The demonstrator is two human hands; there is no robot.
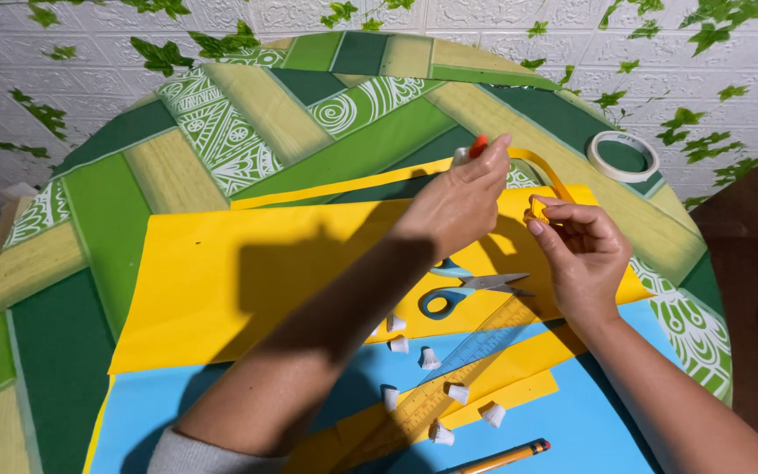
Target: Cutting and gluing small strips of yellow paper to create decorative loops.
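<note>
Yellow strip (547, 171): a narrow paper band, curved in an arc between the two hands, above the far-right part of the table (116, 211). Its right end is pinched by the right hand (582, 250), thumb and forefinger closed on it, the end apparently curling into a small coil.

Left hand (462, 202): clenched around a small glue stick (471, 149) with an orange tip, held at the strip's upper end. Whether the tip touches the paper cannot be told.

Judged step: gluing or rolling the strip end. The next move seems to call for a steady pinch on the right and a light dab from the glue tip, as thin paper creases easily.

Beneath the hands: a large yellow sheet (221, 281), matte and flat, overlapping a blue sheet (572, 421) toward the near edge. A second long yellow strip (344, 186) lies just beyond the sheet's far edge.

On the yellow sheet, near the right wrist: scissors (471, 288), blue handles, metal blades shut. A clear plastic ruler (449, 377) lies diagonally over yellow offcuts. Around it: several small white pleated pieces (430, 358), like tiny paper cups.

Near edge: a pencil (506, 456), yellow body. Far-right edge: a tape roll (622, 155), white, ring-shaped, lying flat.

Table is round, covered in a green patterned cloth.
</note>
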